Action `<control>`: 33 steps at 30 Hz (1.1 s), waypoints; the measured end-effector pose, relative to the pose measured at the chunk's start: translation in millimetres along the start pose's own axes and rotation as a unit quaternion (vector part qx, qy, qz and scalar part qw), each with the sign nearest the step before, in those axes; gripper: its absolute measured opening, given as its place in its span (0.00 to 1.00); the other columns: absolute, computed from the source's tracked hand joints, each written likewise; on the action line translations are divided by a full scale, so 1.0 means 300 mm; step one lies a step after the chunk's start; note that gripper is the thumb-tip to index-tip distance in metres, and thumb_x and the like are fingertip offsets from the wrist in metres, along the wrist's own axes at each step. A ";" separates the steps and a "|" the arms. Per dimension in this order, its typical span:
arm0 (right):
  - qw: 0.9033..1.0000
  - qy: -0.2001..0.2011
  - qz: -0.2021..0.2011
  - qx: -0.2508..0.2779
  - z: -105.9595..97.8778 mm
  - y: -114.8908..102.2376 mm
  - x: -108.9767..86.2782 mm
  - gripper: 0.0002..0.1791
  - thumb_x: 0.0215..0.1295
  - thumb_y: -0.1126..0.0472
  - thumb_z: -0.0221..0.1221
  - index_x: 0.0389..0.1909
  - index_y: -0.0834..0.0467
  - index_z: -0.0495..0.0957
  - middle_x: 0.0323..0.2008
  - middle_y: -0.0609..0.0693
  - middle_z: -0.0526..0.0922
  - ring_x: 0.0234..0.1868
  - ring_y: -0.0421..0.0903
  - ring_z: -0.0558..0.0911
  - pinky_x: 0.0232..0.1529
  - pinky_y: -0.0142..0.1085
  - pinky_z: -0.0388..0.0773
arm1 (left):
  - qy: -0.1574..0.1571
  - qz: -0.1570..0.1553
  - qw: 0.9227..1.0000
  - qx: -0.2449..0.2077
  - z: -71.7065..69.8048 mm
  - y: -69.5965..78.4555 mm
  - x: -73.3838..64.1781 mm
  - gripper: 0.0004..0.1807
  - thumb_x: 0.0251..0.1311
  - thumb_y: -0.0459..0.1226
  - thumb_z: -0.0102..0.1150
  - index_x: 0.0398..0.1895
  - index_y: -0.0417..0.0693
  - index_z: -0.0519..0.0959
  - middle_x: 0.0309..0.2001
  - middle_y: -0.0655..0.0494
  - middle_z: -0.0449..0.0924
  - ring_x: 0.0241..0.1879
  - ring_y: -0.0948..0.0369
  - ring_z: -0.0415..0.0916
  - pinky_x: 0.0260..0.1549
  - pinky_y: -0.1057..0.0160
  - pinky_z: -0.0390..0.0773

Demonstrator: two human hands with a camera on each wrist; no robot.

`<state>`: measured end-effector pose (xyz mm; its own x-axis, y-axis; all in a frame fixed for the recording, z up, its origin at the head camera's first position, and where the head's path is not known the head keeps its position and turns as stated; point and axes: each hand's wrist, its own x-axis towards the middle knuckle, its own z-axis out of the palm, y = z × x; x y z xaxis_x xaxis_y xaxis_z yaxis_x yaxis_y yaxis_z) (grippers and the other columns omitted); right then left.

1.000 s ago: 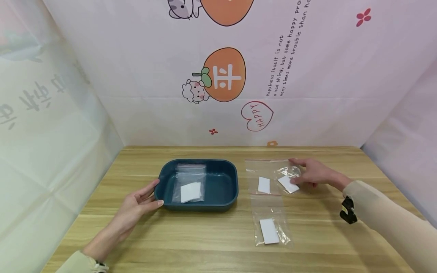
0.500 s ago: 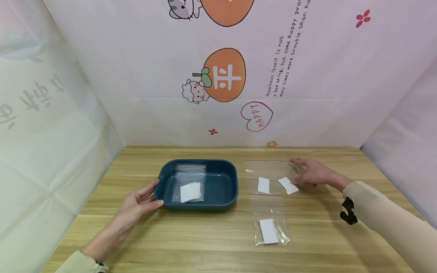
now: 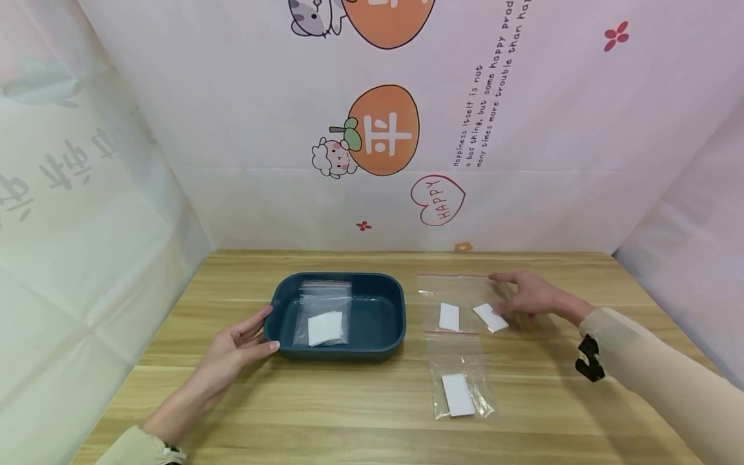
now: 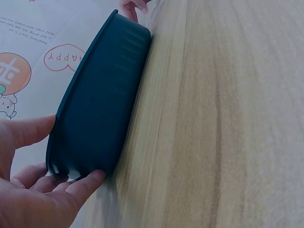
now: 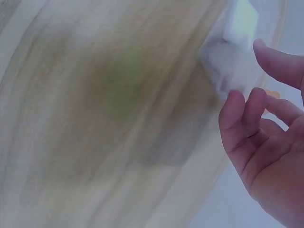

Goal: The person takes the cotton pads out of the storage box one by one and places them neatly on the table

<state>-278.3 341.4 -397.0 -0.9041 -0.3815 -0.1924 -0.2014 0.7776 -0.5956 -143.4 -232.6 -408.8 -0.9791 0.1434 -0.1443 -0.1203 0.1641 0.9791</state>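
Observation:
In the head view my left hand (image 3: 232,352) holds the left end of a dark blue rectangular tray (image 3: 378,345), thumb and fingers spread around its corner. The left wrist view shows the tray's outer wall (image 4: 99,95) between thumb and fingers. Inside the tray lie clear zip bags (image 3: 322,300) with white rectangular pieces (image 3: 324,328). On the right, my right hand (image 3: 531,297) rests at a clear zip bag, index finger at its top edge and thumb beside its white piece (image 3: 490,318). In the right wrist view its other fingers bend loosely.
Left of that bag is another zip bag with a white piece (image 3: 449,316). A third bag lies nearer the front, its white piece (image 3: 458,394) at the bottom. The wooden table (image 3: 349,413) meets a printed cloth backdrop (image 3: 261,206) behind and at both sides.
The rightmost bag's bright wrinkles have flattened out under my right hand, which has shifted slightly left. My left hand and the tray stay in place.

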 end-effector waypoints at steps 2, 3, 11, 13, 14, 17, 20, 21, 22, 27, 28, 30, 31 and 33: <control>1.000 0.004 -0.011 -0.007 -0.011 -0.017 0.000 0.42 0.66 0.61 0.71 0.76 0.69 0.65 0.60 0.80 0.75 0.13 0.44 0.70 0.14 0.41 0.77 | 0.000 0.000 1.000 -0.001 0.001 0.000 0.002 0.44 0.69 0.33 0.68 0.84 0.43 0.56 0.84 0.47 0.49 0.80 0.43 0.49 0.66 0.62 0.68; 1.000 0.005 -0.016 -0.008 -0.016 -0.030 0.000 0.40 0.67 0.62 0.70 0.75 0.70 0.66 0.58 0.79 0.77 0.12 0.43 0.69 0.14 0.40 0.76 | 0.000 0.000 1.000 -0.002 0.001 0.000 0.003 0.44 0.69 0.34 0.68 0.84 0.43 0.56 0.84 0.47 0.49 0.80 0.43 0.49 0.66 0.62 0.68; 0.998 -0.040 -0.038 0.012 -0.027 -0.237 -0.009 0.30 0.66 0.61 0.70 0.67 0.69 0.77 0.59 0.68 0.83 0.19 0.43 0.74 0.19 0.36 0.77 | 0.002 -0.002 1.000 -0.005 0.002 -0.002 0.004 0.44 0.69 0.34 0.68 0.84 0.42 0.56 0.83 0.48 0.49 0.80 0.43 0.50 0.67 0.61 0.68; 0.997 -0.052 -0.046 0.020 -0.021 -0.295 -0.004 0.27 0.67 0.62 0.69 0.64 0.68 0.79 0.55 0.64 0.86 0.20 0.43 0.74 0.20 0.35 0.76 | 0.002 -0.001 1.000 -0.005 0.002 -0.001 0.004 0.44 0.69 0.33 0.68 0.84 0.42 0.56 0.83 0.48 0.50 0.80 0.42 0.50 0.66 0.61 0.68; 0.997 -0.054 -0.049 0.022 -0.018 -0.323 -0.001 0.25 0.68 0.62 0.69 0.63 0.67 0.80 0.53 0.62 0.87 0.20 0.43 0.74 0.20 0.35 0.75 | 0.002 -0.001 1.000 -0.005 0.003 -0.002 0.003 0.44 0.69 0.33 0.68 0.84 0.42 0.56 0.83 0.47 0.50 0.80 0.42 0.50 0.66 0.61 0.68; 0.996 -0.053 -0.060 0.027 -0.006 -0.400 0.016 0.18 0.71 0.63 0.67 0.58 0.65 0.83 0.49 0.57 0.88 0.19 0.43 0.72 0.19 0.34 0.73 | 0.001 0.000 1.000 -0.004 0.002 -0.002 0.004 0.44 0.69 0.34 0.68 0.84 0.42 0.56 0.83 0.47 0.50 0.80 0.42 0.50 0.67 0.60 0.67; 0.996 -0.048 -0.073 0.036 0.010 -0.476 0.040 0.14 0.72 0.63 0.66 0.54 0.63 0.85 0.45 0.55 0.89 0.18 0.43 0.72 0.19 0.33 0.73 | 0.000 0.000 1.000 -0.003 -0.001 -0.003 0.004 0.44 0.70 0.34 0.68 0.84 0.42 0.56 0.83 0.47 0.49 0.80 0.42 0.49 0.67 0.60 0.67; 0.995 -0.047 -0.079 0.040 0.018 -0.499 0.049 0.13 0.72 0.63 0.66 0.53 0.63 0.86 0.44 0.55 0.89 0.18 0.43 0.72 0.19 0.33 0.72 | 0.000 0.000 1.000 -0.003 -0.002 -0.003 0.004 0.44 0.70 0.33 0.68 0.84 0.43 0.56 0.83 0.48 0.49 0.80 0.42 0.50 0.67 0.60 0.66; 0.994 -0.047 -0.083 0.045 0.026 -0.525 0.058 0.12 0.72 0.64 0.66 0.52 0.63 0.86 0.43 0.54 0.89 0.18 0.44 0.73 0.19 0.33 0.72 | -0.001 0.001 1.000 -0.002 -0.003 -0.004 0.003 0.44 0.70 0.33 0.67 0.84 0.43 0.56 0.83 0.48 0.49 0.80 0.42 0.49 0.67 0.60 0.66; 0.991 -0.059 -0.104 0.060 0.088 -0.624 0.110 0.08 0.72 0.64 0.66 0.48 0.62 0.87 0.41 0.53 0.89 0.20 0.50 0.79 0.19 0.32 0.71 | 0.000 -0.003 1.000 0.004 -0.004 -0.006 -0.002 0.44 0.70 0.34 0.67 0.84 0.43 0.56 0.83 0.47 0.50 0.80 0.41 0.50 0.67 0.59 0.67; 0.990 -0.063 -0.109 0.059 0.104 -0.639 0.122 0.08 0.72 0.65 0.66 0.47 0.61 0.88 0.41 0.52 0.89 0.21 0.51 0.80 0.19 0.32 0.71 | 0.000 -0.004 1.000 0.005 -0.004 -0.007 -0.002 0.44 0.70 0.34 0.67 0.84 0.44 0.56 0.83 0.47 0.50 0.80 0.41 0.50 0.68 0.59 0.67; 0.988 -0.074 -0.122 0.054 0.135 -0.662 0.148 0.08 0.72 0.67 0.65 0.48 0.61 0.88 0.42 0.52 0.90 0.21 0.51 0.81 0.18 0.32 0.72 | 0.001 -0.006 1.000 0.006 -0.003 -0.007 -0.001 0.44 0.70 0.35 0.68 0.84 0.44 0.56 0.83 0.47 0.50 0.80 0.41 0.50 0.68 0.58 0.67; 0.988 -0.081 -0.124 0.053 0.150 -0.675 0.159 0.09 0.72 0.67 0.65 0.49 0.61 0.87 0.42 0.51 0.90 0.21 0.50 0.81 0.18 0.32 0.72 | 0.000 -0.006 1.000 0.006 -0.003 -0.007 -0.001 0.44 0.70 0.35 0.68 0.84 0.45 0.56 0.83 0.48 0.50 0.80 0.41 0.50 0.68 0.58 0.67; 0.986 -0.095 -0.130 0.052 0.182 -0.694 0.184 0.11 0.73 0.69 0.63 0.53 0.61 0.87 0.46 0.54 0.89 0.23 0.49 0.82 0.19 0.32 0.74 | 0.000 -0.004 1.000 0.005 -0.002 -0.006 0.002 0.44 0.70 0.35 0.68 0.84 0.45 0.56 0.83 0.48 0.50 0.80 0.42 0.50 0.68 0.58 0.66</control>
<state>-265.8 131.0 -326.2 -0.7376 -0.6561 -0.1593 -0.3688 0.5892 -0.7189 -144.0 -233.5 -410.6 -0.9782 0.1412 -0.1525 -0.1270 0.1750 0.9763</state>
